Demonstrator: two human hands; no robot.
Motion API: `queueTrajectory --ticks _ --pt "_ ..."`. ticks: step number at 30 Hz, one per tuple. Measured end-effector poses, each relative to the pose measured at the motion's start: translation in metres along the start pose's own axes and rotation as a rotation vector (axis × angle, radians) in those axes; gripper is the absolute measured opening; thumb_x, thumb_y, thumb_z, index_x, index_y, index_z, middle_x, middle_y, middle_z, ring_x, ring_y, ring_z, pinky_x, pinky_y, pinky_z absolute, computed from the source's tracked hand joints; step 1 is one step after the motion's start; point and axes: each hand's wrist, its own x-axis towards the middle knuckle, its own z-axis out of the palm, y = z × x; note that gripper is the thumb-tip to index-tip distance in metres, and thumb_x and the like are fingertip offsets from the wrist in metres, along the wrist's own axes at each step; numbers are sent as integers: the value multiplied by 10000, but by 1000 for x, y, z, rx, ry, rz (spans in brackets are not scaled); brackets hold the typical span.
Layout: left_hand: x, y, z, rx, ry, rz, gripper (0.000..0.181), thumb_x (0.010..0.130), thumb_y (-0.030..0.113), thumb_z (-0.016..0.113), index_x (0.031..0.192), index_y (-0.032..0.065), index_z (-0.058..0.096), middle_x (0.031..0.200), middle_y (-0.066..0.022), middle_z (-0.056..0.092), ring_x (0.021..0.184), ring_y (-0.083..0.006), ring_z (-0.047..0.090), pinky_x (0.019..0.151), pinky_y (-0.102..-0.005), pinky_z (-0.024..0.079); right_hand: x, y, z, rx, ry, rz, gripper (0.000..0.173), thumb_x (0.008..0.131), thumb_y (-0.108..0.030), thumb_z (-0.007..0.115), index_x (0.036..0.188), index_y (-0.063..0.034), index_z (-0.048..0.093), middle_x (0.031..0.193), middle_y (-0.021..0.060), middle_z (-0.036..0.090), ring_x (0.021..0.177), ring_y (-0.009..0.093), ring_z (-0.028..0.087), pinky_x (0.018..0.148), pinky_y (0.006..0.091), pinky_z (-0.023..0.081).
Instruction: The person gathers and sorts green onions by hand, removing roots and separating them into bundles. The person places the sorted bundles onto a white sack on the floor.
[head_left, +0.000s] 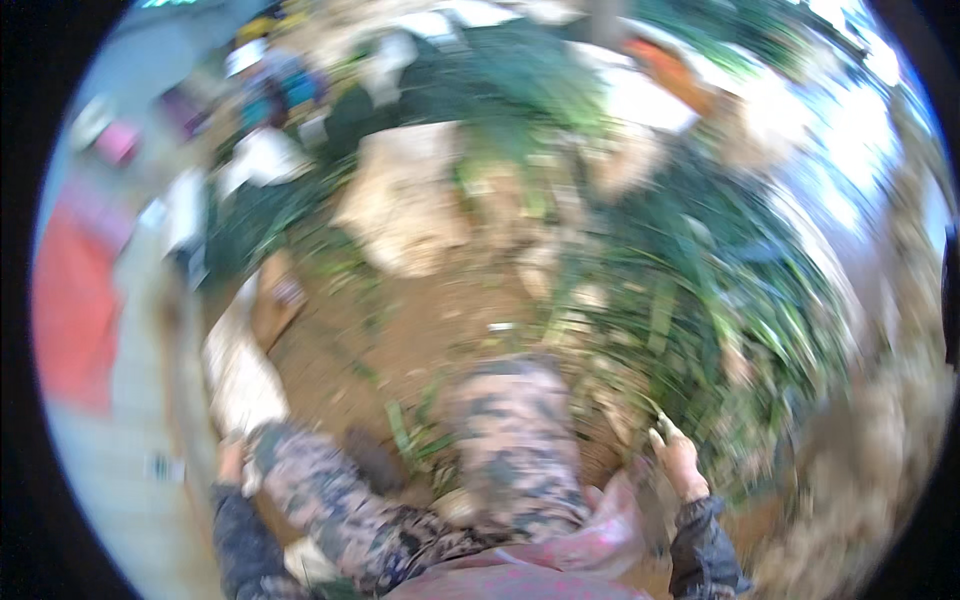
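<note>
My right hand is at the lower right, with pale coverings on its fingertips and two fingers visibly apart. Its fingertips are beside a large heap of long green leafy stalks, which look like leeks or green onions. A thin leaf ends close to the fingertips; whether they touch it cannot be told. At the lower left, my left hand is against the lower end of a whitish sack or cloth. Blur and its sleeve hide whether its fingers grip the sack. Between the hands are my camouflage-trousered legs.
Brown soil strewn with leaf scraps is in front. A pale sack lies ahead, with more green stalks behind it. People are at the upper left. A red sheet is at the far left; the whole view is blurred.
</note>
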Motion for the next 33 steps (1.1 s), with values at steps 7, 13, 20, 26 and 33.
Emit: queueTrajectory --ticks 7,13,20,26,33 --pt "-166 -58 163 306 -164 -404 292 938 370 473 1023 134 624 913 -47 608 822 -162 573 670 -337 487 142 -149 103 -518 -590 -509 494 899 -389 534 1278 -73 535 1128 170 635 1030 335 609 860 402 489" --pt "-137 -47 288 438 -320 -312 322 925 394 481 1046 131 622 941 -70 614 845 -191 580 696 -349 487 231 -243 186 -652 -636 -576 494 894 -385 535 1273 -68 537 1115 179 635 1017 342 611 851 405 490" --pt "-57 -52 360 521 -409 -307 361 909 422 490 1073 127 621 974 -96 620 873 -223 588 726 -364 488 289 -286 232 -651 -675 -551 494 889 -380 537 1268 -63 539 1099 189 636 1003 349 613 840 408 492" --pt "-27 -34 399 543 -526 -261 397 896 446 498 1096 124 620 1002 -119 626 897 -252 595 752 -377 489 293 -308 177 -690 -719 -451 494 885 -376 538 1263 -58 541 1085 198 636 990 356 615 831 411 493" --pt "-8 -53 427 541 -592 -72 442 881 474 507 1122 120 619 1035 -146 633 925 -284 603 782 -391 489 269 -329 136 -703 -612 -487 494 880 -372 539 1257 -53 543 1069 209 637 976 363 616 821 415 495"
